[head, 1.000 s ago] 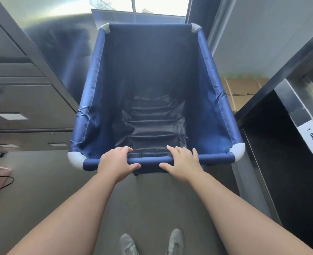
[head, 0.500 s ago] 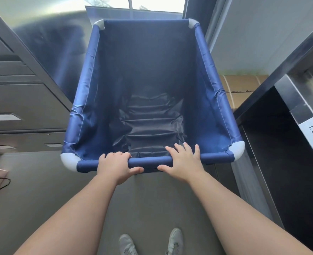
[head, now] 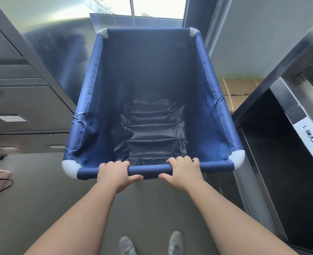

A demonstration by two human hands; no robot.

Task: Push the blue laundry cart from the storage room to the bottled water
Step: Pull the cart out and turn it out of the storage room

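- The blue laundry cart (head: 152,100) stands straight ahead of the person, at 12 o'clock from both hands, and its long axis runs from the near rail (head: 152,170) away toward the bright window (head: 157,6) at the far end.
- The left hand (head: 115,174) wraps the near rail left of centre, fingers curled over the top and thumb pointing in along the rail; its grip is pressed together around the rail.
- The right hand (head: 184,172) holds the same rail right of centre, fingers over the top and thumb under; that grip is also closed on the rail. Neither hand is nearer: both sit on the rail at about the same reach.
- The cart is empty, with only creased dark fabric at its bottom.
- Grey metal cabinets (head: 23,107) line the aisle at 9 o'clock, and a steel shelf unit (head: 280,116) with a white label (head: 312,138) stands at 3 o'clock; the cart's right corner lies just beside that unit.
- Cardboard boxes (head: 238,92) sit at 1 o'clock past the cart's right side. No bottled water is in view, so I judge the push has some way to go, straight on toward 12 o'clock.
- Against the frames a moment ago, the cart's far end sits lower in the view and more window shows above it, the shelf label has slid toward the near edge, and the right hand's fingers, then laid flatter over the rail, are now curled round it.
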